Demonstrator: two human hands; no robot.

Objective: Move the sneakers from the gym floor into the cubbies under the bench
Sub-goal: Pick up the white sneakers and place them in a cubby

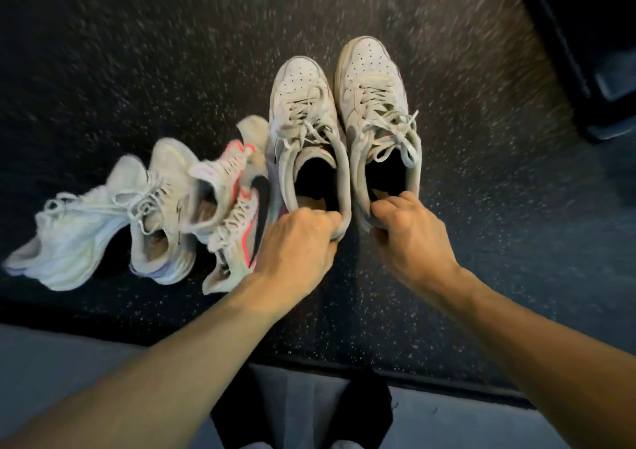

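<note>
While speckled floor (447, 70) blurs: left grip (296, 238), right grip (409, 232) pinching sneaker heels.

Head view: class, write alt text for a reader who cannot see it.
The left hand and right hand each grip the heel of one grey-white sneaker above a speckled dark floor. Four more sneakers lie jumbled left.

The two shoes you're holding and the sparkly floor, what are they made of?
The two white sneakers look like smooth leather or fake leather, scuffed, with punched toe holes and cloth laces. The floor looks like black rubber matting, matte with pale flecks. The picture is blurry, so these are guesses.
</note>
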